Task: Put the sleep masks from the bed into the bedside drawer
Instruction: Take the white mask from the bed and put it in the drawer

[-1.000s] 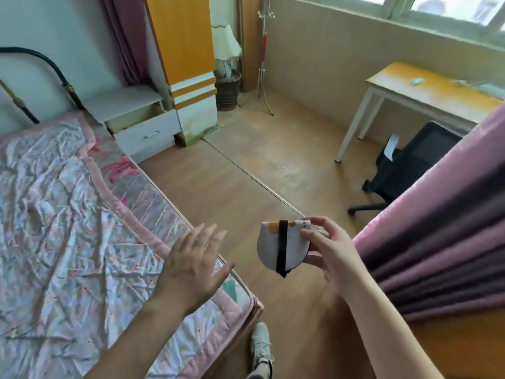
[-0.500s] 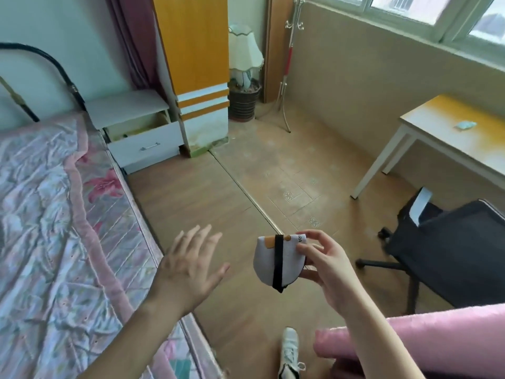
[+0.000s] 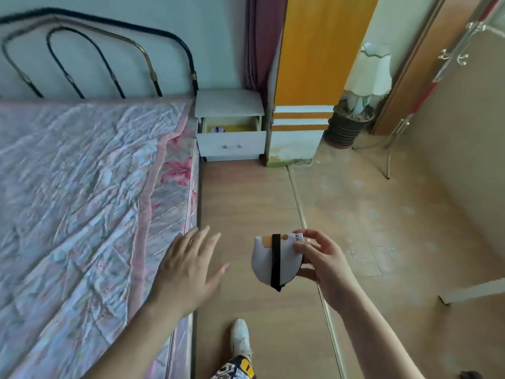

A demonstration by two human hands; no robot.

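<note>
Fingers (image 3: 306, 246) pinch sleep mask (image 3: 273, 262) – left hand (image 3: 188, 269) splayed, empty.

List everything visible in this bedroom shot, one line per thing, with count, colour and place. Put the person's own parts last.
sleep mask: 1, white with black strap, folded in the right hand
bed: 1, pink floral cover, left
headboard: 1, black and brass metal, far left
bedside drawer: 1, white, open, beside the bed head; something small inside
wardrobe: 1, orange and white, right of the drawer
lamp: 1, white, on a dark basket by the wardrobe
left hand: open, empty, over the bed edge
right hand: pinching the mask
shoe: 1, white, bottom centre
</note>
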